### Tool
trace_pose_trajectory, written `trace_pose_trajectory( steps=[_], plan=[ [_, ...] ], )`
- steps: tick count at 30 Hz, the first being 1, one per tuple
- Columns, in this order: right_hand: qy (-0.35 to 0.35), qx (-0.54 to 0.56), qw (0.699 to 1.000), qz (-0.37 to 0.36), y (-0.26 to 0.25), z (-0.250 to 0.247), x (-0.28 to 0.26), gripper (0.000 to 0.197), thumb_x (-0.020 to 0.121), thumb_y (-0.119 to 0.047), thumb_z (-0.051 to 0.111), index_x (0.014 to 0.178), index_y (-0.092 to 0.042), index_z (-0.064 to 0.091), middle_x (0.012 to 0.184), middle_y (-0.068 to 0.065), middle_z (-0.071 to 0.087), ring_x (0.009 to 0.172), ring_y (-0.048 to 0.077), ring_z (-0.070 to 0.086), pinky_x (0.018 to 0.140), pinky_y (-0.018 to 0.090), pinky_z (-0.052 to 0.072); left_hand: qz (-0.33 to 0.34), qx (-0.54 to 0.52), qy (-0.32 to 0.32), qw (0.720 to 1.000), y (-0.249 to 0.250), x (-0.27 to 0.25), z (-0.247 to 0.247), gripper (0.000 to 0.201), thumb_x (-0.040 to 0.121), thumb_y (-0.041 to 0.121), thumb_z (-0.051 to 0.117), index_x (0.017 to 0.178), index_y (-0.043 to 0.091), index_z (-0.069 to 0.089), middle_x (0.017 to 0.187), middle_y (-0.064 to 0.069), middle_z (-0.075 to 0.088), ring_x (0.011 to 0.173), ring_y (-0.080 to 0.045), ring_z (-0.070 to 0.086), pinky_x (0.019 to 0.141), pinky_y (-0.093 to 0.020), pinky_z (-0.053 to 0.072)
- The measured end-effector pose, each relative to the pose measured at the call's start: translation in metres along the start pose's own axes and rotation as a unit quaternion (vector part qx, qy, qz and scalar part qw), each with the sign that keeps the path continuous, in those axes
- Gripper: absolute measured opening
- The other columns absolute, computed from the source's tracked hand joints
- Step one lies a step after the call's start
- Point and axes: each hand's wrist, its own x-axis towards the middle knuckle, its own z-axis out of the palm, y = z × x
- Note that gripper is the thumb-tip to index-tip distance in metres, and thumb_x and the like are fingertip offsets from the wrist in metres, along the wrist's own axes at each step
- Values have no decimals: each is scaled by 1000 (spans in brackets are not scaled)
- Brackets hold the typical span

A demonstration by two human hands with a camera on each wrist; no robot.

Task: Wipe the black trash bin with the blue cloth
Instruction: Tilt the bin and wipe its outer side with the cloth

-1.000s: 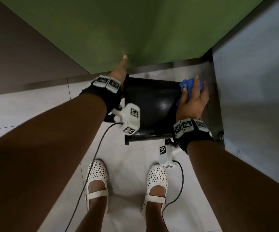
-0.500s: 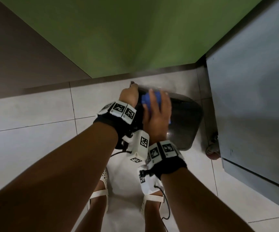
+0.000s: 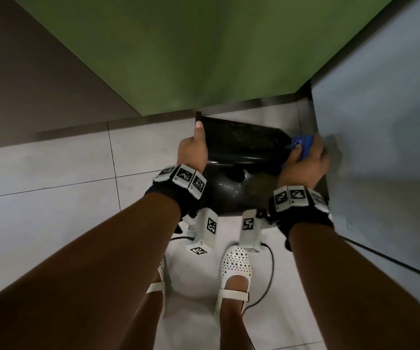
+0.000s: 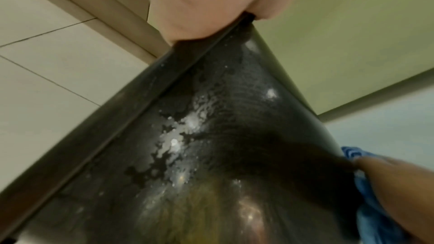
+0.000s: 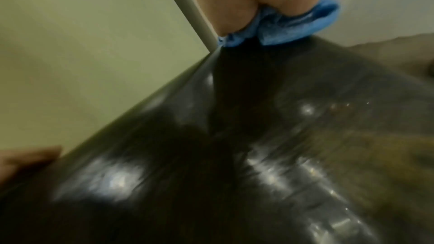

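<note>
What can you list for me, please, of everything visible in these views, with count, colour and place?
trash bin: one, black, wet-looking, on the floor against the wall.
cloth: one, blue, at the bin's right edge.
wall: one, green, behind the bin.
cabinet: one, grey, right of the bin.
floor: pale tiles.
shoes: two, white, perforated.
wrist cameras: two, white.
left hand: grips the bin's left edge.
right hand: holds the cloth.
</note>
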Motion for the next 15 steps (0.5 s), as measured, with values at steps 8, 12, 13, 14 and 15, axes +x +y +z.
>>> trace_pose_trajectory(
  steps=[8, 12, 13, 14, 15],
  plan=[
    [-146, -12, 954, -261, -46, 26, -88, 45, 90, -28, 41, 133, -15, 45, 134, 19, 46, 125, 34, 43, 104, 46, 38, 27, -11, 29, 999, -18, -15, -2, 54, 99, 41, 28, 81, 5, 63, 96, -20, 61, 95, -29, 57, 81, -26, 36],
    [-151, -59, 950, -268, -33, 17, -75, 47, 92, -37, 41, 135, -20, 41, 136, 15, 45, 125, 31, 43, 104, 45, 37, 28, -27, 40, 998, -23, -20, -3, 50, 99, 40, 29, 72, 6, 54, 83, -13, 56, 79, -23, 50, 73, -24, 34],
    [-134, -74, 957, -246, -26, 12, -67, 47, 92, -38, 41, 137, -22, 39, 139, 15, 42, 127, 31, 41, 106, 47, 35, 29, -34, 38, 998, -24, -20, -3, 50, 99, 40, 30, 74, 4, 54, 81, -13, 56, 77, -24, 50, 71, -25, 35],
    [-117, -82, 969, -204, -17, 7, -58, 47, 93, -38, 41, 138, -24, 37, 141, 16, 38, 129, 32, 38, 107, 49, 33, 29, -44, 33, 998, -25, -21, -3, 51, 99, 40, 30, 73, 4, 55, 78, -12, 57, 74, -24, 51, 70, -25, 37],
    [-94, -86, 979, -159, -9, 3, -49, 47, 94, -37, 41, 139, -25, 36, 143, 17, 35, 129, 33, 35, 107, 49, 32, 24, -55, 26, 998, -27, -22, -3, 51, 98, 41, 30, 70, 6, 54, 73, -9, 56, 70, -21, 50, 67, -27, 39]
  ],
)
